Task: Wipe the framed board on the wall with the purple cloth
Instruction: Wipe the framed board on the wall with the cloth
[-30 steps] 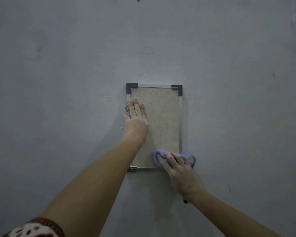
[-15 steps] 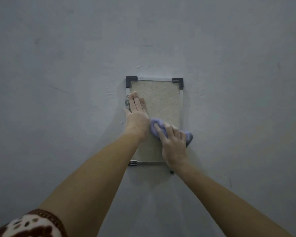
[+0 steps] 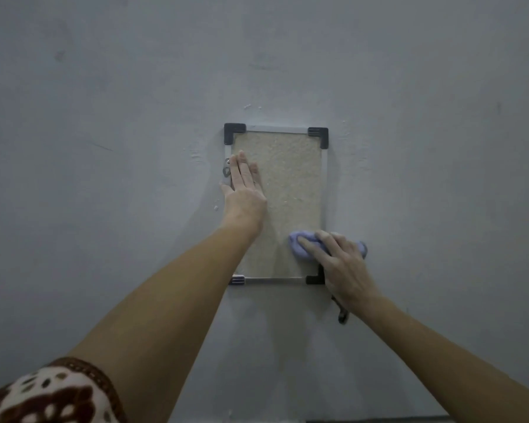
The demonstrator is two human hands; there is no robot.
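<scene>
A tall beige board (image 3: 290,178) in a thin silver frame with dark corner pieces hangs on the grey wall. My left hand (image 3: 245,190) lies flat against the board's upper left part, fingers straight and pointing up. My right hand (image 3: 339,264) presses the bunched purple cloth (image 3: 301,244) onto the board's lower right edge, just above the bottom right corner piece (image 3: 315,277). Part of the cloth pokes out past the frame on the right; the rest is under my fingers.
The grey wall (image 3: 104,148) fills the view on all sides of the board. A small metal hanger (image 3: 226,171) sits on the frame's left edge beside my left fingers. A dark small item (image 3: 342,315) shows under my right wrist.
My right hand with the cloth went from the board's bottom right up to the middle, then back down to the lower right edge. My left hand stayed flat on the upper left.
</scene>
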